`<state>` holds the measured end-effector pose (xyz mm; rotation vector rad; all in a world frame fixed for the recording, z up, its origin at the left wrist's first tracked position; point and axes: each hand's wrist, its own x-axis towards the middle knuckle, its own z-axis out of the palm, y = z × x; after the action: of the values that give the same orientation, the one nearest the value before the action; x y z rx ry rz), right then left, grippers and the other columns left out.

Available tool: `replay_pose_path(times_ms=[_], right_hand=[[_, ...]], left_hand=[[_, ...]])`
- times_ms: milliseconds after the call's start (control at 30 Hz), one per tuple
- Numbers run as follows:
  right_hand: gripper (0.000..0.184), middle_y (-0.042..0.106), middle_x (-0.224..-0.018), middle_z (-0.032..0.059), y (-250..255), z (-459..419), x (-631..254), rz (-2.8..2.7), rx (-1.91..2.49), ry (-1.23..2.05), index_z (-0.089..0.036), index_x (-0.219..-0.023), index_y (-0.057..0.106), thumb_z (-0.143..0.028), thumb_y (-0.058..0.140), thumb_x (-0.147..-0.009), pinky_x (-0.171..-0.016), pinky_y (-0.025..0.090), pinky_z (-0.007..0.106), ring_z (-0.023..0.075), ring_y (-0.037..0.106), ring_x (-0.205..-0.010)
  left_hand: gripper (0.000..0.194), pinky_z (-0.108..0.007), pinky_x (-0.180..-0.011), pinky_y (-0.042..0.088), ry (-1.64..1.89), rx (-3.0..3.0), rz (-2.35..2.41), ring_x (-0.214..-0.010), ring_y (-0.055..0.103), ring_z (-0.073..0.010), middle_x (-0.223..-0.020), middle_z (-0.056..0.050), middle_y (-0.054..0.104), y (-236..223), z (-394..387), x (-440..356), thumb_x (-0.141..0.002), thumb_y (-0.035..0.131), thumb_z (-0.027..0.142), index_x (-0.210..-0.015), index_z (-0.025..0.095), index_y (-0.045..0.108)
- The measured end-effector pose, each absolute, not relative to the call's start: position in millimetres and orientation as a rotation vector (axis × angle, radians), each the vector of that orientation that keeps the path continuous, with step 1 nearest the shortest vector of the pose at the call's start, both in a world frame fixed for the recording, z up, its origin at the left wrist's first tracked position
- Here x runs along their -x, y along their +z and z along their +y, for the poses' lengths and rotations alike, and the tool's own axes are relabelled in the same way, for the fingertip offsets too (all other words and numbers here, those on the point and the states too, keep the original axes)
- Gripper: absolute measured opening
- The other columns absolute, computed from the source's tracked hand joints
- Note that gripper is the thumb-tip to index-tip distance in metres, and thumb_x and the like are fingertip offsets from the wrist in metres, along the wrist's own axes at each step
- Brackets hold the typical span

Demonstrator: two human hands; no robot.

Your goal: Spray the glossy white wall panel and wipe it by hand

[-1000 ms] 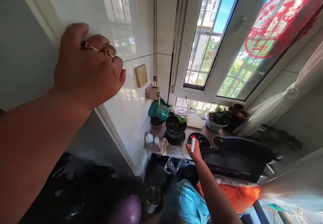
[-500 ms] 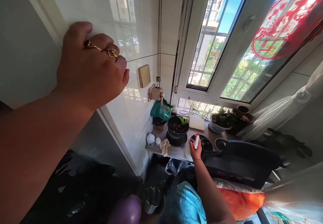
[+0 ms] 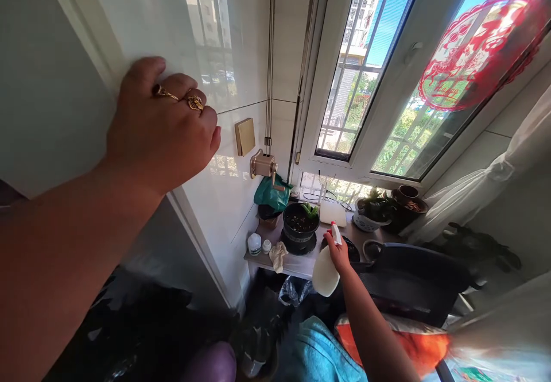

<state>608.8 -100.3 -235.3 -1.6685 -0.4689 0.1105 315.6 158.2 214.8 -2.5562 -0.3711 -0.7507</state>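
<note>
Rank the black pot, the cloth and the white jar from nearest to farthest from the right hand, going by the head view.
From the right hand:
1. Black pot: just beyond the hand, to its left, on the shelf.
2. Cloth: farther left along the shelf.
3. White jar: farthest, at the shelf's left end by the wall.

- Spray bottle: smooth white plastic, matt from where I sit
- Rings: polished gold-coloured metal, glossy
- Wall tile: smooth glossy ceramic, mirroring the window
- Switch plate: satin gold finish; metal or plastic, I can't tell
- Bag: shiny green plastic
- Rag: crumpled beige cloth, matt
- Curtain: thin white cloth, softly translucent
</note>
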Motion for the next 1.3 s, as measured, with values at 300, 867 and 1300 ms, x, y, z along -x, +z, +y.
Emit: replay_pose_path(times_ms=[300,867,1300], right_hand=[[0.061,0.077,-0.096,0.0097,-182.7,-96.6,-623.6,-0.599,1.581,0.281,-0.020,-0.115,0.077,-0.064,0.076,-0.072,-0.068,0.061,0.043,0.0367,0.074,-0.095],[0.075,0.068,-0.064,0.0073,-198.7,-70.0,-638.4,-0.548,1.859,0.333,-0.024,-0.069,0.063,-0.097,0.051,-0.075,-0.063,0.054,0.038,0.0276,0.068,-0.064],[0.076,0.069,-0.074,0.0081,-219.7,-64.8,-648.5,-0.616,1.896,0.313,-0.018,-0.086,0.070,-0.091,0.051,-0.078,-0.074,0.054,0.037,0.0284,0.069,-0.075]], left_hand=[[0.073,-0.052,-0.129,0.018,-0.577,2.227,-0.486,-0.129,0.044,-0.0280,-0.098,-0.013,0.054,222.4,140.8,-315.9,-0.105,-0.001,0.037,-0.101,0.009,0.067],[0.073,-0.052,-0.130,0.022,-0.514,2.145,-0.499,-0.128,0.052,-0.0308,-0.101,-0.016,0.062,225.0,132.4,-310.9,-0.103,0.002,0.030,-0.104,0.008,0.072],[0.052,-0.059,-0.131,0.018,-0.916,2.486,-0.287,-0.133,0.050,-0.0326,-0.111,-0.015,0.067,218.4,145.3,-311.7,-0.102,0.024,0.032,-0.108,0.017,0.074]])
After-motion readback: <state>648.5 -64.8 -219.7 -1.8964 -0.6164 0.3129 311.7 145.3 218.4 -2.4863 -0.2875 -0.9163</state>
